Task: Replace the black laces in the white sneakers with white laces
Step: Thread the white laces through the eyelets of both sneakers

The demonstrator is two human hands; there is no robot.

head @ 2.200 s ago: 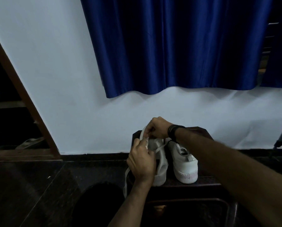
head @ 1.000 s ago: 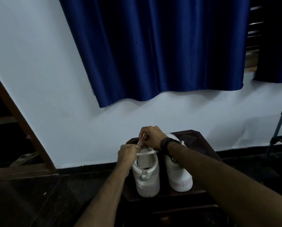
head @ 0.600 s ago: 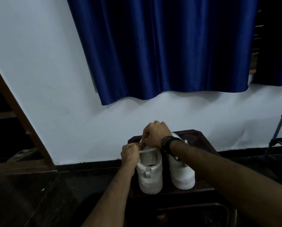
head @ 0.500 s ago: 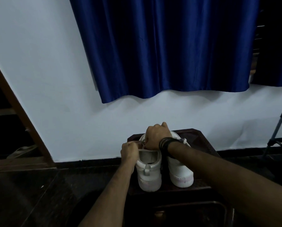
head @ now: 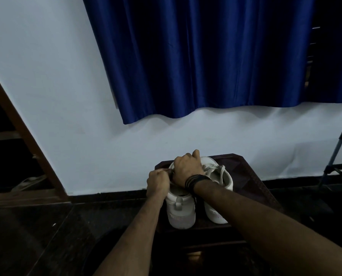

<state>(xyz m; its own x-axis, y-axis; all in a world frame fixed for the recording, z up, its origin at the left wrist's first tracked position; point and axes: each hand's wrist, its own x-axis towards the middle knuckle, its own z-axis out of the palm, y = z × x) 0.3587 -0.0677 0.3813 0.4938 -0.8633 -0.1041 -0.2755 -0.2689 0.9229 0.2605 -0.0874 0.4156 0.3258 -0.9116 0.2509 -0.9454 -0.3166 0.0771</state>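
Two white sneakers stand heel-toward-me on a small dark table (head: 251, 176). The left sneaker (head: 180, 212) has both my hands over its opening. My left hand (head: 158, 181) sits at its left collar with fingers curled, pinching a short piece of white lace (head: 170, 171). My right hand (head: 187, 170), with a black band at the wrist, is curled over the tongue area and hides the eyelets; what it holds is hidden. The right sneaker (head: 224, 180) has white laces (head: 216, 168) showing on top. No black lace is visible.
A white wall with a dark blue curtain (head: 196, 56) rises behind the table. A brown door frame (head: 23, 128) slants at the left, with a sandal (head: 29, 182) beyond it. A black metal stand (head: 339, 162) is at the right edge. The floor is dark tile.
Both hands have dropped lower onto the left sneaker's opening. The lace strand stretched between them earlier is now almost hidden under the hands. The camera view shifted slightly.
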